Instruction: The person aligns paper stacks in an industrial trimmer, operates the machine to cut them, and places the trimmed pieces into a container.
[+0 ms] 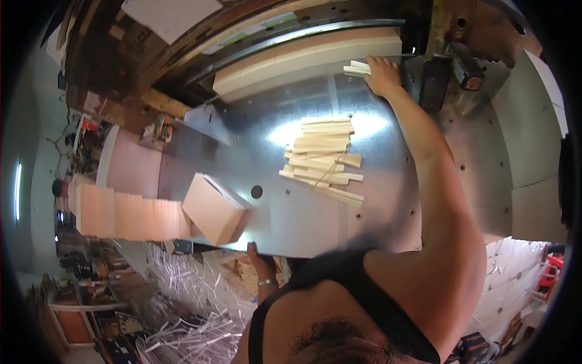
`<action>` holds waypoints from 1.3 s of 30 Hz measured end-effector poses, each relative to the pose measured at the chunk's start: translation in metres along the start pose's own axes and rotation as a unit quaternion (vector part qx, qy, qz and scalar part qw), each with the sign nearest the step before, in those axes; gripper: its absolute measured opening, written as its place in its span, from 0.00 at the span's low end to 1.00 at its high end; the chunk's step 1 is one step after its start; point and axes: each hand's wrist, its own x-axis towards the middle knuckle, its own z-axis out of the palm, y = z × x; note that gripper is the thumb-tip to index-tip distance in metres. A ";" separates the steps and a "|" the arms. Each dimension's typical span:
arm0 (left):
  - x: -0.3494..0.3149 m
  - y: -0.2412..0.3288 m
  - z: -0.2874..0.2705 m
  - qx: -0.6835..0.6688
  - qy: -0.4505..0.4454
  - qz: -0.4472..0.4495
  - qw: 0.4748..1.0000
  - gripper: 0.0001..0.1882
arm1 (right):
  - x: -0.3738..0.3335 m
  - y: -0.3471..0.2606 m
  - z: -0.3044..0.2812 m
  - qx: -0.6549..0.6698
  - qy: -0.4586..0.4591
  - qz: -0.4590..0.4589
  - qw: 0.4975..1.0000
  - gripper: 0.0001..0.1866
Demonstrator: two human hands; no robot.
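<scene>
My right hand (pixel 383 76) reaches to the far side of the metal table (pixel 388 139), its fingers closed around a few pale paper strips (pixel 356 68) that stick out to the left. A long cream paper block (pixel 309 57) lies just beyond it, under the machine's crossbar. In the middle of the table lies a loose pile of cream paper strips (pixel 321 142), roughly layered. My left hand (pixel 257 259) is at the table's near edge, close to a squared stack of paper (pixel 213 209). Only its thumb and wrist show well; the other fingers are hidden.
A long row of stacked paper (pixel 130 215) stands at the left, with another paper stack (pixel 130 161) behind it. A dark phone-like device (pixel 434 85) sits by the machine frame (pixel 445 30) at far right. Shredded paper strips (pixel 188 333) cover the floor at lower left.
</scene>
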 end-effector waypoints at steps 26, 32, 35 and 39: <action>-0.126 -0.017 0.097 -0.051 -0.203 -0.050 0.976 0.64 | -0.285 -0.214 -0.096 0.031 -0.141 -0.240 0.960 0.57; -0.135 0.003 0.104 -0.250 -0.150 -0.100 0.951 0.24 | -0.338 -0.243 -0.105 0.167 -0.167 -0.397 0.887 0.51; -0.137 0.009 0.084 -0.258 -0.149 -0.068 0.952 0.25 | -0.345 -0.264 -0.106 0.206 -0.184 -0.440 0.854 0.50; -0.148 0.014 0.059 -0.334 -0.106 -0.035 0.936 0.24 | -0.348 -0.293 -0.105 0.223 -0.258 -0.478 0.809 0.49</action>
